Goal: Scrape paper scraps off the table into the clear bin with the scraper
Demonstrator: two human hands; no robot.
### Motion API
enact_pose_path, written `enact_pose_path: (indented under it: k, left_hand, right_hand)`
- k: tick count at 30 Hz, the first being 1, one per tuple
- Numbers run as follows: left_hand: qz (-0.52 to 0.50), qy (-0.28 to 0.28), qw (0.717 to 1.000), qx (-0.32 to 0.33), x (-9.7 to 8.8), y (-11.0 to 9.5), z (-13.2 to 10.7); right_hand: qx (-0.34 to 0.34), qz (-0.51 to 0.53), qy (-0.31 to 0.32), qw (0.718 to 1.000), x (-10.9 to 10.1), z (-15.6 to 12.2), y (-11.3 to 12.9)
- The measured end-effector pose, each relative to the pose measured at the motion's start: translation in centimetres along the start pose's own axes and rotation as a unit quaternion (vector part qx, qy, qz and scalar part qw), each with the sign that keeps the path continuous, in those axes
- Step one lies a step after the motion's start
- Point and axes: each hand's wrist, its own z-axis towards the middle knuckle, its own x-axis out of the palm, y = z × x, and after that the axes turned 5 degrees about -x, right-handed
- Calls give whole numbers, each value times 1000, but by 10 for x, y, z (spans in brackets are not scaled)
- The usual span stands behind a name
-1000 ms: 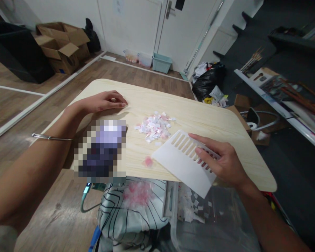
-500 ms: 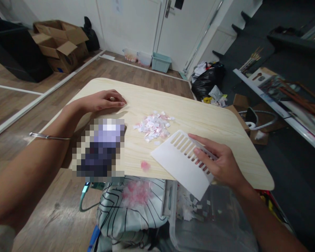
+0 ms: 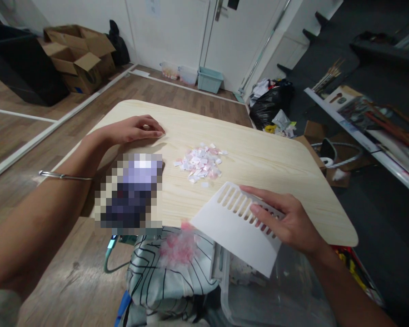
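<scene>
In my right hand (image 3: 286, 218) is a white plastic scraper (image 3: 238, 236) with a row of slots, gripped between thumb and fingers. It tilts over the near table edge, above a clear plastic bin (image 3: 279, 290) that holds pale scraps. My left hand (image 3: 136, 129) rests on the table at the far left, fingers loosely bent, holding nothing. A pile of small white and pinkish paper pieces (image 3: 201, 162) lies mid-table. Pink translucent pieces (image 3: 179, 249) lie on striped cloth (image 3: 177, 284) below the edge; one pink bit (image 3: 187, 225) is at the edge, partly behind the scraper.
A blurred-out phone-like object (image 3: 132, 195) lies on the wooden table (image 3: 266, 159) near my left forearm. Cardboard boxes (image 3: 85, 72) and a black bin (image 3: 23, 68) stand at left. Beyond the table are small tubs (image 3: 209, 81), a black bag (image 3: 271, 106) and a shelf (image 3: 347, 127).
The scraper and my right hand have moved toward me and down. The pink bit has shifted from the tabletop to the near edge. My left hand stays put.
</scene>
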Motion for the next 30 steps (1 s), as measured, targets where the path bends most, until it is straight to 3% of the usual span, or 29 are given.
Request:
enact_pose_path:
  k: [5, 10, 14, 20, 26, 30]
  left_hand:
    - [5, -3, 1000, -3, 1, 3, 1]
    - [7, 0, 1000, -3, 1, 2, 1]
    - [4, 0, 1000, 0, 0, 2, 1]
    - [6, -3, 1000, 1, 0, 2, 0]
    - [8, 2, 1000, 0, 0, 1, 0]
    - [11, 1, 1000, 0, 0, 1, 0]
  right_hand:
    - [24, -7, -40, 999, -4, -2, 0]
    - [3, -2, 1, 1000, 2, -3, 2]
    - [10, 2, -35, 999, 10, 0, 3]
    - [-2, 11, 21, 1000, 5, -1, -1]
    - [127, 10, -143, 981, -25, -10, -21]
    - [157, 28, -162, 974, -26, 1, -30]
